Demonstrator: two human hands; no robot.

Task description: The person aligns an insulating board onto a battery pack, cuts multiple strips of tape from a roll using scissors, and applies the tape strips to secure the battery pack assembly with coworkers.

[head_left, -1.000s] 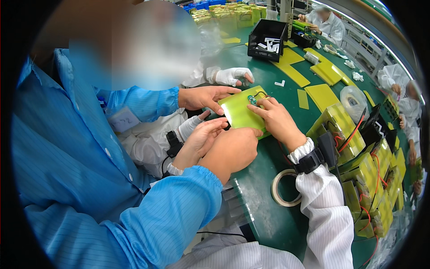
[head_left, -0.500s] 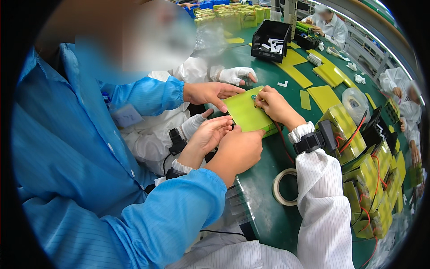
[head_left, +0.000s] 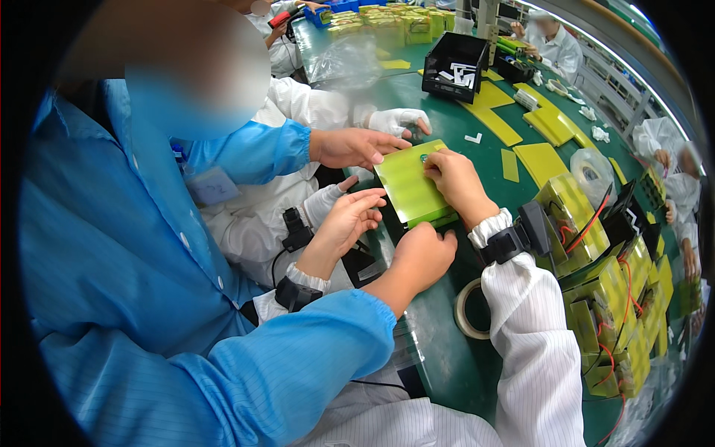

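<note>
A flat yellow-green wrapped pack (head_left: 410,182) is held over the green table among several hands. My right hand (head_left: 454,179) is bent over its far right part, fingers pinched by a small teal round spot (head_left: 424,158); what they pinch is hidden. My left hand (head_left: 348,223), palm turned up and fingers stretched, has its fingertips at the pack's left edge; whether they touch is unclear. A blue-sleeved co-worker has one hand (head_left: 354,147) at the far left corner and the other hand (head_left: 424,257) at the near edge.
Another person's gloved hand (head_left: 398,123) is behind the pack. A tape roll (head_left: 472,309) lies by my right forearm. Wired yellow-green battery packs (head_left: 607,298) crowd the right side. Yellow-green sheets (head_left: 542,164) and a black bin (head_left: 454,65) with white pieces stand farther back.
The co-worker's near hand has shifted right along the pack's near edge. My left hand's fingers look straighter, and my right wrist has moved slightly left.
</note>
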